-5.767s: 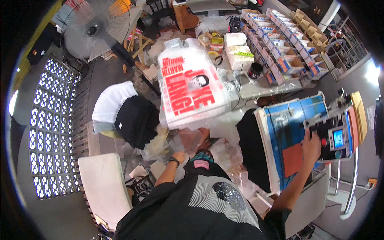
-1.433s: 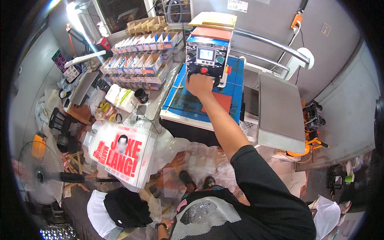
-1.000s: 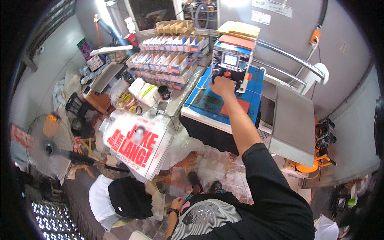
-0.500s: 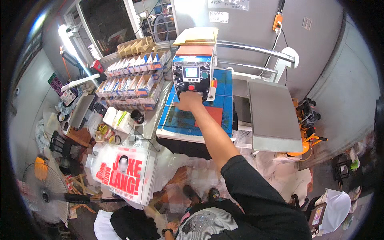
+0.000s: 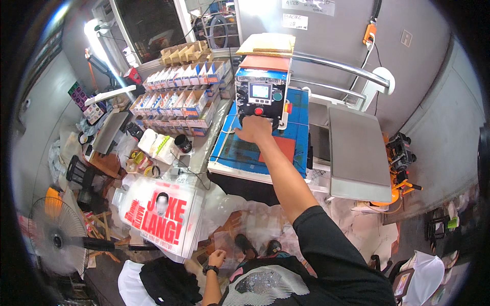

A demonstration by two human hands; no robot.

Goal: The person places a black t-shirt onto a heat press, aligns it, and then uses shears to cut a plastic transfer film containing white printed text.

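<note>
My right arm reaches forward to the heat press [image 5: 263, 76], a machine with a small screen, a red button and a blue-covered platen. My right hand [image 5: 255, 128] is closed on the black handle [image 5: 275, 124] at its front, below the red button. Much of the handle is hidden by the hand. Under it, an orange-red pad [image 5: 282, 148] lies on the blue platen cover [image 5: 232, 150]. My left hand [image 5: 217, 259], with a dark watch at the wrist, is low by my body. Its fingers are loosely bent and apart, with nothing visible in them.
Left of the press are cardboard bins [image 5: 173, 102], a dark jar [image 5: 182, 143] and a stack of printed sheets [image 5: 161, 214]. A grey platen [image 5: 357, 153] stands to its right. A fan [image 5: 57, 239] is at the lower left, and white and black cloth [image 5: 166, 285] lies nearby.
The view has shifted, so the scene sits farther right. My left hand has risen from the lower edge into fuller view. My right hand stays on the press handle.
</note>
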